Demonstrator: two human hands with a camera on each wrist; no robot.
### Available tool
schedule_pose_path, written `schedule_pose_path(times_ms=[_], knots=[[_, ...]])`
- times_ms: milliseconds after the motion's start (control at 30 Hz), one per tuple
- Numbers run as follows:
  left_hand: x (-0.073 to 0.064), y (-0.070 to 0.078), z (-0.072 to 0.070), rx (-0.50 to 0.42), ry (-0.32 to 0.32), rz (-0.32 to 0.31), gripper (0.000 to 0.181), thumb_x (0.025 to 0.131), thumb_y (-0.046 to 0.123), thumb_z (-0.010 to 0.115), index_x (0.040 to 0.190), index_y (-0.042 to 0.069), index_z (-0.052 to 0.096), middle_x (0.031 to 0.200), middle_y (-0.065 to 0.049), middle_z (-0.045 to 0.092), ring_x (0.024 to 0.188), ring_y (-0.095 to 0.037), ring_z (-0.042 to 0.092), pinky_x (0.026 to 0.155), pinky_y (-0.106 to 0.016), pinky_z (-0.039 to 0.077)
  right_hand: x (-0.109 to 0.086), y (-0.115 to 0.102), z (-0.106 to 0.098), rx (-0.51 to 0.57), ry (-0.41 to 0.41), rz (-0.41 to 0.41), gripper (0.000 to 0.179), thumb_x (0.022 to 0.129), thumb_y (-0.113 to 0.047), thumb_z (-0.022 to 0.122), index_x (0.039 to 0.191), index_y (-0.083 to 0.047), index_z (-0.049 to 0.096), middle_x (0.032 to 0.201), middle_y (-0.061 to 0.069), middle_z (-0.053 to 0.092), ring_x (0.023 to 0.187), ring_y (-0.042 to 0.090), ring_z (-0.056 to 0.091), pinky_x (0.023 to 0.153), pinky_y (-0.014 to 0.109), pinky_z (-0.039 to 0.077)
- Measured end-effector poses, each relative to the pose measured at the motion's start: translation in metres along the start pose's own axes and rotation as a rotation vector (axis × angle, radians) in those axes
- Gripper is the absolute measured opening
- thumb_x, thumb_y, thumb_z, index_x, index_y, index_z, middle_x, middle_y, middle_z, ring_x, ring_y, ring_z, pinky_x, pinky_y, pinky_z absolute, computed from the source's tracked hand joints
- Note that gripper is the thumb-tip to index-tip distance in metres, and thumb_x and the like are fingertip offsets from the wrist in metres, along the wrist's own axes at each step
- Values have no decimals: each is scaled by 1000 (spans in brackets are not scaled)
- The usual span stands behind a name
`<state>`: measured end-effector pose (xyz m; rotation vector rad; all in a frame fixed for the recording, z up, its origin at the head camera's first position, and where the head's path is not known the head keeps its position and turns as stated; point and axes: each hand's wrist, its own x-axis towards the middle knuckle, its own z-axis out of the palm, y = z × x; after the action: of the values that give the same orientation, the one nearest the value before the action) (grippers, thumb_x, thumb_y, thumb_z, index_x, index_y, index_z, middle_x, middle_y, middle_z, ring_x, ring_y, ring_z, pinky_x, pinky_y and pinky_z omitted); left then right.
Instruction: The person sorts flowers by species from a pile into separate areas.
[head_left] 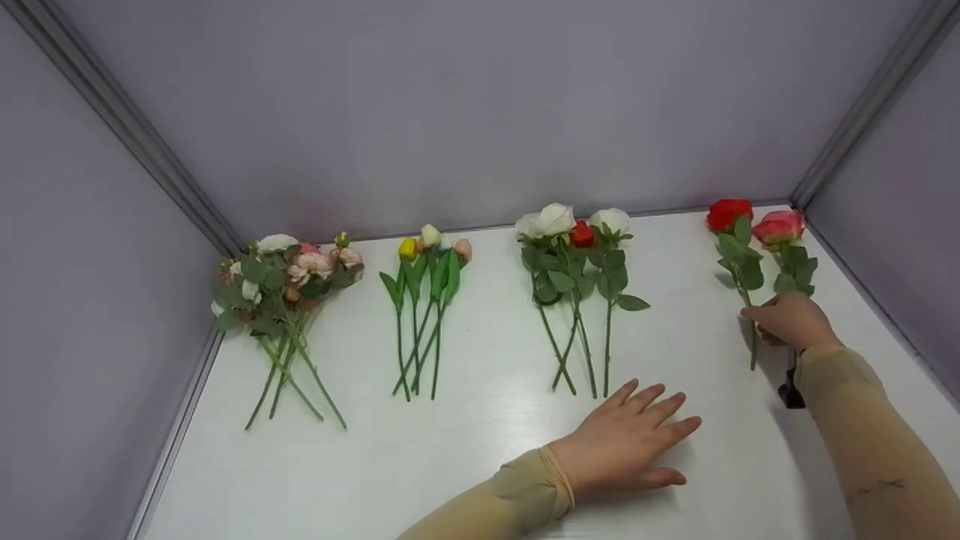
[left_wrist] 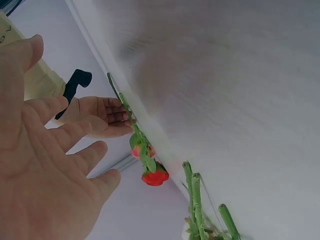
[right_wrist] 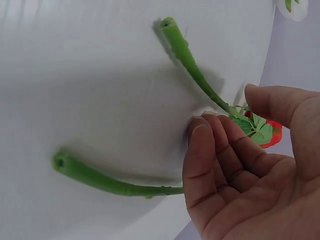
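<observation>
My right hand (head_left: 793, 321) is low over two roses at the far right, a red rose (head_left: 729, 215) and a pink rose (head_left: 780, 226). In the right wrist view its fingers (right_wrist: 200, 165) are loosely bent and the thumb stands apart from them. The red rose's stem (right_wrist: 192, 70) runs past the gap between them. Behind the fingers passes the other stem (right_wrist: 110, 184), partly hidden. My left hand (head_left: 626, 439) has its fingers spread, palm toward the white table, in front of a group of white roses (head_left: 555, 219) and a small red rose (head_left: 582, 234).
Several tulips (head_left: 429, 238), yellow, white and pinkish, lie left of centre with stems crossing. At the far left is a bunch of pink and white flowers (head_left: 309, 266). Grey panels (head_left: 480, 112) enclose the white table (head_left: 480, 465) at the back and both sides.
</observation>
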<state>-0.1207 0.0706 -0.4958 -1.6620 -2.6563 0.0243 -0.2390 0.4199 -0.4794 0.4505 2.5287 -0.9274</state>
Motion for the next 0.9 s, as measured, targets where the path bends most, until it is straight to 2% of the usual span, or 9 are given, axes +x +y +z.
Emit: schedule_pose_path(times_ms=[133,267,433,567,733,800,900], knots=[[0,1,2,-5,-7,-6,74,100,72,36,163,33,26,167,2,25,153,-20,21,124,-42,18,1,0,-2,46,-27,32,49,96,-35,65,112,10,58,83,9,65,78,24,61,70,35,54],[-2,-1,4,-31,-19,-15,73,101,71,36,163,33,28,168,3,25,154,-19,20,124,-42,17,-1,-1,-1,87,-50,34,33,91,-26,69,99,7,64,75,5,67,72,20,62,68,35,54],[-5,-4,5,-42,-14,-20,72,101,70,36,162,32,31,167,2,26,153,-20,21,124,-43,17,-4,-4,-2,69,-127,71,29,90,-27,73,90,2,69,72,3,67,70,18,62,67,33,54],[-7,-7,5,-61,3,-26,70,102,69,38,161,30,34,166,1,29,153,-21,23,124,-43,18,-6,-5,-1,79,-172,74,32,92,-26,73,96,5,70,74,4,69,71,18,65,70,33,56],[-12,-15,2,-121,40,-54,65,104,64,38,159,29,39,165,1,33,152,-20,27,123,-42,21,-12,0,4,163,-121,27,42,94,-26,72,112,11,65,80,3,71,76,17,69,73,33,57],[-15,-21,1,-162,78,-82,60,106,60,40,157,28,42,163,2,36,150,-19,30,123,-41,23,-17,0,8,211,-87,-16,48,96,-28,71,121,12,61,87,3,71,80,15,69,78,33,59],[-22,-31,-2,-252,188,-139,51,108,49,47,151,23,52,156,2,47,145,-17,40,120,-35,28,-25,-8,20,278,-49,-73,56,99,-35,70,130,10,56,98,5,69,87,14,69,85,34,59]])
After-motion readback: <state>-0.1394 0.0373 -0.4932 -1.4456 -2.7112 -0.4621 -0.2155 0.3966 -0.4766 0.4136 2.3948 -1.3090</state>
